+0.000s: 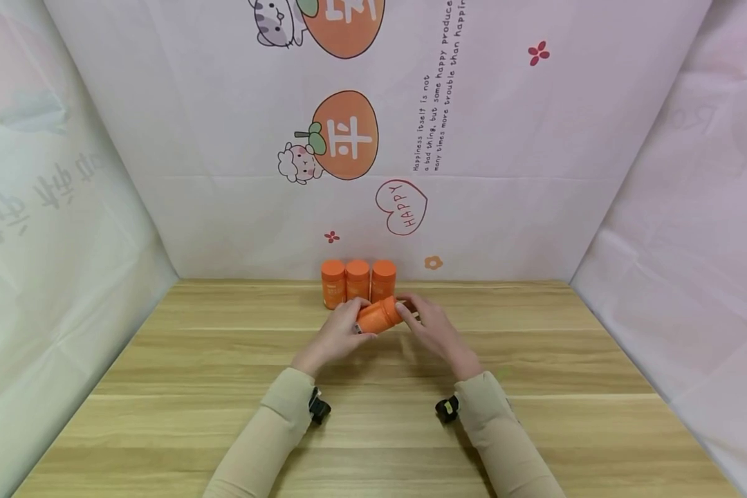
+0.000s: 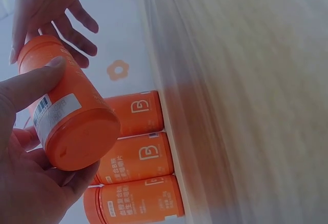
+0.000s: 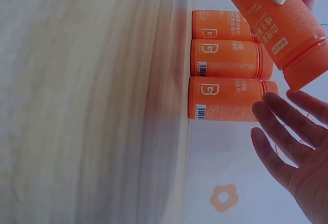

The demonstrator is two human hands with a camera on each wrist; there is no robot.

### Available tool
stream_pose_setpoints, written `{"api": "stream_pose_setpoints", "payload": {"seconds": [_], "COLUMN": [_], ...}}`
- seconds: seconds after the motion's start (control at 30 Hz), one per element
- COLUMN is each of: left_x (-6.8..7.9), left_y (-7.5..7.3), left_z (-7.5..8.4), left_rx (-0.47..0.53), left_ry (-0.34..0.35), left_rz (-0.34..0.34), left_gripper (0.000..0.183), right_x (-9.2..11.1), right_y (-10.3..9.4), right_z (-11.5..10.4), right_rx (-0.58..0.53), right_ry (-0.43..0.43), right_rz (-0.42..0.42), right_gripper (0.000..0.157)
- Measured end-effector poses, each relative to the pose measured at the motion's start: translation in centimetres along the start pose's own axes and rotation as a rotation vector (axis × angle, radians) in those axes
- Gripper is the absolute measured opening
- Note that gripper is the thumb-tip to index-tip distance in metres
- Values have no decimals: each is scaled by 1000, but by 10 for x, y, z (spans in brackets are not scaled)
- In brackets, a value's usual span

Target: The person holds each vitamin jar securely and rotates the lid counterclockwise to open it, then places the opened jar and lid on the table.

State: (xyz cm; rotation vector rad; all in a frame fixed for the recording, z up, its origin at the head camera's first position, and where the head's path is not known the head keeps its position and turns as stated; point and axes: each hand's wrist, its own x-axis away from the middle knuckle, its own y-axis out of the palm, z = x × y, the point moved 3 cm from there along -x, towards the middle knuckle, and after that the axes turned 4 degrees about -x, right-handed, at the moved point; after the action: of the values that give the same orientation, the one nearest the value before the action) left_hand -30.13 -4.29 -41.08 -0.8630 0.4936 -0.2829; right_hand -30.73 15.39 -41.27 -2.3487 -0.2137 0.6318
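My left hand (image 1: 338,332) grips an orange bottle (image 1: 376,317) round its body and holds it tilted above the table, cap towards the right. In the left wrist view, the thumb lies along the bottle's side (image 2: 74,93) near a white barcode label. My right hand (image 1: 436,332) is at the cap end with fingers spread and loosely bent; in the right wrist view they are close to the cap (image 3: 307,65), and whether they touch it I cannot tell. Just behind, three matching orange bottles (image 1: 333,285) stand upright side by side in a row.
A wood-grain table (image 1: 373,429) spreads beneath both hands. Behind the row rises a white cloth backdrop (image 1: 504,173) with printed cartoons and lettering. White cloth sides (image 1: 50,207) close off the left and right.
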Motion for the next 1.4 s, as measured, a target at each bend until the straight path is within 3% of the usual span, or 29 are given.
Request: {"api": "stream_pose_setpoints", "payload": {"seconds": [0.23,0.73,1.07,1.4], "left_x": [0,3,4,7], "left_y": [0,-5,-8,-10], "left_z": [3,10,15,15], "left_rx": [-22,-43,-87,-112], "left_ry": [19,26,39,54], "left_rz": [-6,-35,-49,-47], "left_gripper": [53,53,55,59], "right_x": [1,1,4,7], "right_y": [0,2,1,1], "right_z": [-7,-14,-21,-29], "right_rx": [1,-16,-81,-117], "right_ry": [-12,-58,4,8], "right_rz": [-6,3,-47,-68], "right_gripper": [45,31,35,36]}}
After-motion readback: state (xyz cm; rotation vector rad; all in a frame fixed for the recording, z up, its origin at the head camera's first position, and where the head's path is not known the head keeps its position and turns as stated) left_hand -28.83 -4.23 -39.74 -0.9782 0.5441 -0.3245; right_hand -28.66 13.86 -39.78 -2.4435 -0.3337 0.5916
